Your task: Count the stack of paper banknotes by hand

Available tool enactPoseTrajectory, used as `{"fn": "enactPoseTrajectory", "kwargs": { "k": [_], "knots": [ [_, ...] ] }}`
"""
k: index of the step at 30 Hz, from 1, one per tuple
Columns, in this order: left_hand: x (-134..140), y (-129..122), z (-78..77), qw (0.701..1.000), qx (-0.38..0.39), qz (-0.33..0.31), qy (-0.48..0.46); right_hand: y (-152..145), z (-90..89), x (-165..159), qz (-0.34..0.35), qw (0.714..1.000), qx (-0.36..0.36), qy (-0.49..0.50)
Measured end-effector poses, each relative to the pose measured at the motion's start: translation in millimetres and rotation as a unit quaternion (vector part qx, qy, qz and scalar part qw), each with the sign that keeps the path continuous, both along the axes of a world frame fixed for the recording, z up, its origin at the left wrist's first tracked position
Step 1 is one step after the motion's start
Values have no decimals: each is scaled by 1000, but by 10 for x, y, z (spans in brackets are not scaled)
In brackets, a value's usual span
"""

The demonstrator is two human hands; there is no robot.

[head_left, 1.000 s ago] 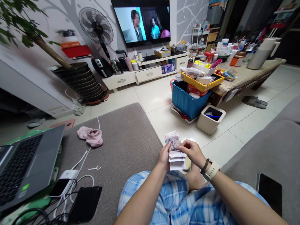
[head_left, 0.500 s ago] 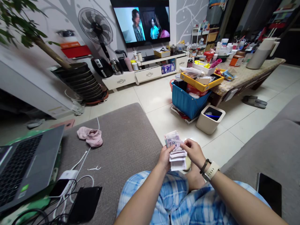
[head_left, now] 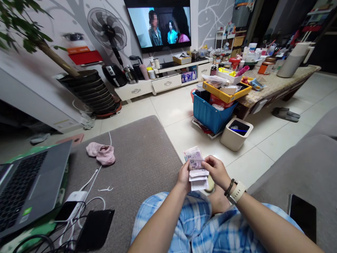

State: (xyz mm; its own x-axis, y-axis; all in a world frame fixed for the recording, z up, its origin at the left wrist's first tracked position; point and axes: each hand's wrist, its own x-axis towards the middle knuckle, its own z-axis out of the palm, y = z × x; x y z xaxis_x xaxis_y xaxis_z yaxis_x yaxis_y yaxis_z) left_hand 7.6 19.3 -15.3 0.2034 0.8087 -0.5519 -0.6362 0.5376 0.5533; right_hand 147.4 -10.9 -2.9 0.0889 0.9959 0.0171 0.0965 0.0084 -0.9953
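A stack of purple-toned banknotes, marked with a 5, is held up in front of my lap. My left hand is closed around the stack's left edge, its thumb near the front. With thumb and fingers pinched together, my right hand grips the right edge of a banknote at the front. Lower ends of the notes hang folded below my fingers, layered over one another. The fingers behind the stack are hidden. A pale watch and a dark bracelet sit on my right wrist.
To my left on the grey sofa lie a laptop, pink socks, cables and a black pouch. A phone rests at my right. Ahead stand a cream bin, a blue box and a cluttered table.
My left thumb has drawn back from the front of the notes toward their left edge. My right hand has shifted slightly, still pinching at the right edge.
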Motion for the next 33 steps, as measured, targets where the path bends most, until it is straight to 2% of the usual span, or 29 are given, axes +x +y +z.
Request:
{"fn": "enactPoseTrajectory", "kwargs": {
  "k": [6,15,33],
  "knots": [
    [16,16,8,1000,-10,13,8,-4,7,-9,25,999,-5,20],
    [-24,-14,91,1000,-1,-5,4,-16,36,-5,47,999,9,5],
    [-33,7,-2,1000,-8,-8,-14,4,-15,-8,74,996,-18,39]
  ]
}}
